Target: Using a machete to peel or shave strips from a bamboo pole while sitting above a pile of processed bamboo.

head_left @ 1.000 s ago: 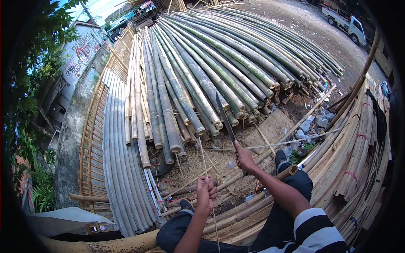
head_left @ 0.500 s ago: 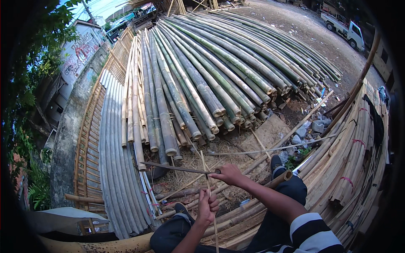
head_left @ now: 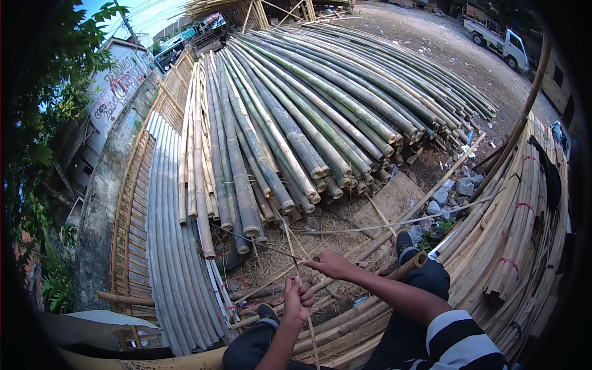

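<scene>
With left fingers (head_left: 305,296) curled round likely light, springy strip (head_left: 313,338), best pinched near knife (head_left: 277,250), clasped in right hand (head_left: 331,265).

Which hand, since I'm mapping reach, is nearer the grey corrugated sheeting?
Left. The left hand, gripping a thin strip, is right of the corrugated sheeting; the right hand, holding a knife, is farther to the right.

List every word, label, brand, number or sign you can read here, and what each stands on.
Pale building wall: red and dark graffiti, too small and warped to quote reliably.
White truck: any markings are too small to read.
Knife and bamboo strip: no lettering visible.
</scene>
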The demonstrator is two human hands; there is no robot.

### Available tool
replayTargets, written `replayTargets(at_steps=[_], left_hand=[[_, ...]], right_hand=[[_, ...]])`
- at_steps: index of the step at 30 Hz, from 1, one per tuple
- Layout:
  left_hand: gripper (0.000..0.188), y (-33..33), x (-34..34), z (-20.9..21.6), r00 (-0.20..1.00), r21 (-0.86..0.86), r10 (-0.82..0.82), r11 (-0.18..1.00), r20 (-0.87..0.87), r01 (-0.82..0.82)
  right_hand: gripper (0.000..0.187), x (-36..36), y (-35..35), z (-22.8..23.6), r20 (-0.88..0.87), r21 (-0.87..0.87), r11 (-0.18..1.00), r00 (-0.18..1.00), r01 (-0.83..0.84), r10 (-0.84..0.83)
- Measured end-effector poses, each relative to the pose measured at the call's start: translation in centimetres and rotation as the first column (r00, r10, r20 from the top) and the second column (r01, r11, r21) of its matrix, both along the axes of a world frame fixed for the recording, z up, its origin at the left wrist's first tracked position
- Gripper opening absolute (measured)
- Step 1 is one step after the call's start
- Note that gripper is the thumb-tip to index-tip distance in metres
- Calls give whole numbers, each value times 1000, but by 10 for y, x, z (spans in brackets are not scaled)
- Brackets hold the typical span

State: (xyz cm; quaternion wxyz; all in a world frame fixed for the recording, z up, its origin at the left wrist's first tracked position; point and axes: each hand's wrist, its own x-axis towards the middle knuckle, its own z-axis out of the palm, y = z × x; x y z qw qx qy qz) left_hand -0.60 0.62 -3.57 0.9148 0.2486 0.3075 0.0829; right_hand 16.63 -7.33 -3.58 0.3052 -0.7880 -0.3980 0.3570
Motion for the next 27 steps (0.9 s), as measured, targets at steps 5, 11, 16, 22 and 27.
replayTargets(at_steps=[5,11,16,22,27], left_hand=[[13,-35,-4,22,990,174,44,985,-134,-20],[17,-67,-1,48,966,15,-257,966,22,256],[20,-10,-5,30,990,21,-81,997,113,79],[21,-9,-35,86,976,176,-100,982,194,65],[21,-50,-62,134,958,170,-183,974,220,147]], right_hand=[[71,-5,-1,9,375,138,982,924,-131,71],[86,100,-35,-43,-226,-26,720,697,694,-680],[73,95,-51,8,-977,-205,420,-160,884,-140],[66,36,-111,83,-967,-45,647,130,761,-220],[38,-31,-160,124,-805,177,662,494,728,-328]])
